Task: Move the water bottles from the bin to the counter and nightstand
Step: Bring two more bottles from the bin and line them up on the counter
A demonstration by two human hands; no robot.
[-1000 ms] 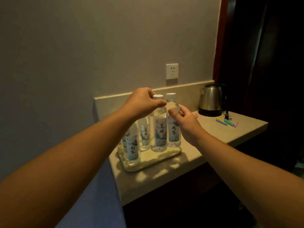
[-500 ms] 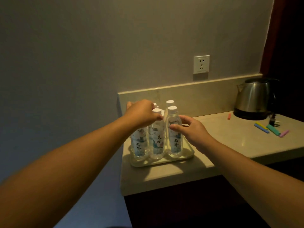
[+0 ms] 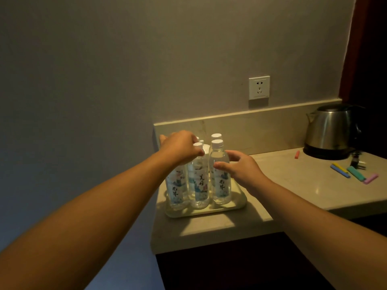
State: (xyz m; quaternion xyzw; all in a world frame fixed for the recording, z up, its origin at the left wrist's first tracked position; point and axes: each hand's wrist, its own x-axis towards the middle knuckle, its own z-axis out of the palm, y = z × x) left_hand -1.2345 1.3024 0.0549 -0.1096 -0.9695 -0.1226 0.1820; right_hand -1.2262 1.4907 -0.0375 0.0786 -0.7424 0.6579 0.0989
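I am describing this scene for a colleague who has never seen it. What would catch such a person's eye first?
First, the two bare arms reaching in from below to a cluster of white-capped water bottles standing on a pale tray at the counter's left end. The left hand is closed over the bottle tops, while the right hand is open beside the right front bottle. Next, the steel kettle at far right, with coloured sticks lying before it.

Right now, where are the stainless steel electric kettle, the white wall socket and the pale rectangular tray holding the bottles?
Stainless steel electric kettle (image 3: 330, 130): head view, middle of its metal body.
White wall socket (image 3: 259, 87): head view, centre of faceplate.
Pale rectangular tray (image 3: 240, 203): head view, right rim.
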